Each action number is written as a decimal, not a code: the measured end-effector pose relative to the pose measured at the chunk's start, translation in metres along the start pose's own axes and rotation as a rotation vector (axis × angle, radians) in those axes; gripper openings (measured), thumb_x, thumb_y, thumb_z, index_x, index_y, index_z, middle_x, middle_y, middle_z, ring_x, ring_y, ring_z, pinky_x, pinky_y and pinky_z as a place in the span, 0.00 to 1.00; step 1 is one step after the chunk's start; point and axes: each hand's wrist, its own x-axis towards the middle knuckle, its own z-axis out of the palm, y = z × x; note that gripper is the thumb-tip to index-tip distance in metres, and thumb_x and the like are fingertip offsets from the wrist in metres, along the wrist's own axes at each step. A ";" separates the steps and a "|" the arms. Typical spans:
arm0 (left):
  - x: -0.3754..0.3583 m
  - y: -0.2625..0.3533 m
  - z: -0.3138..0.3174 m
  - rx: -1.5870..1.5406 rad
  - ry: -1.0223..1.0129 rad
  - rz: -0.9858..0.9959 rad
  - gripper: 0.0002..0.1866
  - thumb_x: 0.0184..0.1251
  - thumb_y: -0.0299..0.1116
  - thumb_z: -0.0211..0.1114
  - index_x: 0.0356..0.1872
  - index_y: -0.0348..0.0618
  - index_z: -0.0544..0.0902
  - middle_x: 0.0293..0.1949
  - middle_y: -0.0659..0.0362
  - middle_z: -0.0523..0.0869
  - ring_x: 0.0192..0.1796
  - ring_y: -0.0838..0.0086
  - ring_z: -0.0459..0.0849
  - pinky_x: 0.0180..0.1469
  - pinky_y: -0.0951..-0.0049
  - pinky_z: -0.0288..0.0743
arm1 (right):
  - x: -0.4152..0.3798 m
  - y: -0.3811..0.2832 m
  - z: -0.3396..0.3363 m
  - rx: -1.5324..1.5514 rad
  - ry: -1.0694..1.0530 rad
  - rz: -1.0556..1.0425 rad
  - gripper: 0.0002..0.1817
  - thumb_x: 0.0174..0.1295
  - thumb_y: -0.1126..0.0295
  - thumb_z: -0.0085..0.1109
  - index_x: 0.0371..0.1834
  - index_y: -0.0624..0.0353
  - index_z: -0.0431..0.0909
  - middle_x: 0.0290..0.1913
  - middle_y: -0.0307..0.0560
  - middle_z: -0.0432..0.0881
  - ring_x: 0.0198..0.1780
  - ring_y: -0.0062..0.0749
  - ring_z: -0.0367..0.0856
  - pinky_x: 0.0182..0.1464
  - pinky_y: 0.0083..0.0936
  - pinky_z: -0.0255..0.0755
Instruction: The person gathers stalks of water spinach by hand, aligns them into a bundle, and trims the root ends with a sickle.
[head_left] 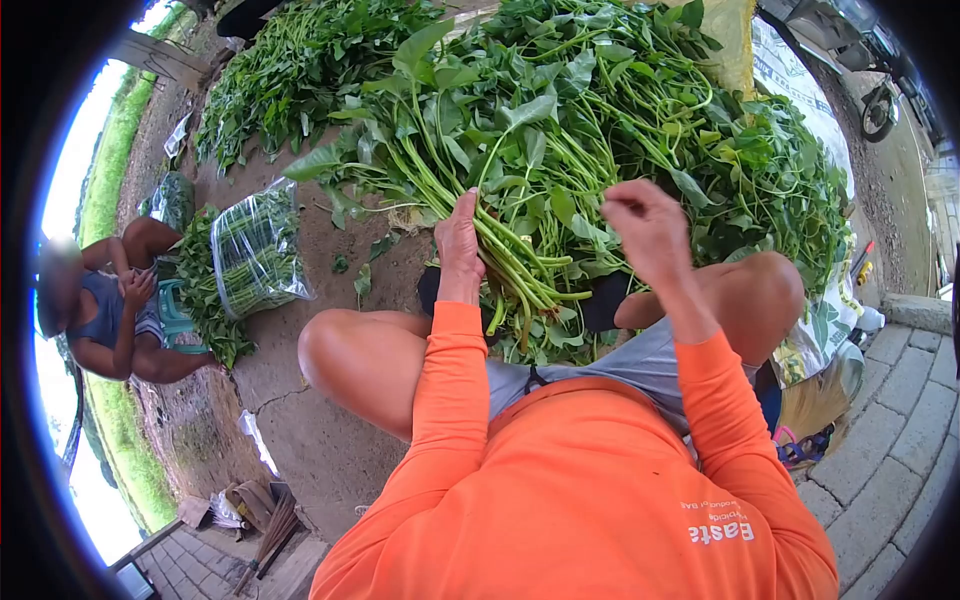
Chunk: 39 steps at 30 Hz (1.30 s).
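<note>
My left hand (pixel 460 245) is closed around a bunch of water spinach (pixel 425 180), with the leaves fanning up and left and the cut stem ends pointing down and right. To the right of this bunch, my right hand (pixel 648 228) is raised above the greens with its fingers curled in. Whatever the right fingers hold, if anything, is hidden. A large heap of loose water spinach (pixel 640 110) lies spread in front of both hands, and more stems and leaves rest between my feet.
A person (pixel 115 290) sits at the left, beside a plastic-wrapped bundle of greens (pixel 258 250). Another leafy pile (pixel 290 70) lies at the upper left. Printed sacks (pixel 815 330) and a red-handled tool (pixel 862 260) are on the right. A broom (pixel 275 530) lies lower left.
</note>
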 end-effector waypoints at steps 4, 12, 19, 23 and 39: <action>-0.008 -0.025 0.011 0.139 -0.024 0.088 0.15 0.70 0.36 0.79 0.47 0.35 0.88 0.37 0.60 0.89 0.33 0.74 0.87 0.36 0.71 0.83 | -0.022 -0.013 0.085 -0.196 -0.311 -0.002 0.25 0.66 0.55 0.73 0.54 0.68 0.86 0.44 0.53 0.92 0.44 0.35 0.88 0.51 0.34 0.81; -0.019 -0.019 0.015 0.149 -0.073 0.112 0.17 0.72 0.34 0.78 0.54 0.35 0.86 0.43 0.62 0.89 0.39 0.78 0.85 0.43 0.73 0.81 | -0.007 0.039 0.105 0.247 -0.445 0.285 0.17 0.74 0.62 0.73 0.53 0.64 0.87 0.45 0.39 0.89 0.43 0.21 0.81 0.48 0.26 0.77; -0.027 -0.011 0.020 0.223 -0.080 0.185 0.22 0.65 0.32 0.81 0.56 0.34 0.85 0.46 0.62 0.89 0.43 0.76 0.84 0.47 0.70 0.81 | -0.005 0.026 0.107 0.037 -0.444 0.109 0.14 0.78 0.65 0.62 0.52 0.67 0.87 0.41 0.48 0.91 0.41 0.27 0.84 0.49 0.30 0.78; -0.017 -0.018 0.002 0.740 -0.006 0.121 0.25 0.59 0.33 0.79 0.53 0.29 0.82 0.43 0.48 0.92 0.42 0.60 0.90 0.48 0.58 0.83 | 0.004 0.026 0.104 -0.160 -0.378 -0.032 0.15 0.76 0.62 0.63 0.51 0.65 0.87 0.41 0.50 0.91 0.41 0.30 0.84 0.49 0.32 0.78; -0.031 0.146 0.056 2.033 -0.252 0.824 0.14 0.59 0.30 0.73 0.41 0.36 0.79 0.37 0.41 0.91 0.42 0.43 0.92 0.45 0.47 0.85 | 0.127 0.137 0.019 0.625 0.619 0.735 0.19 0.68 0.64 0.70 0.59 0.56 0.79 0.37 0.43 0.84 0.36 0.33 0.80 0.44 0.39 0.79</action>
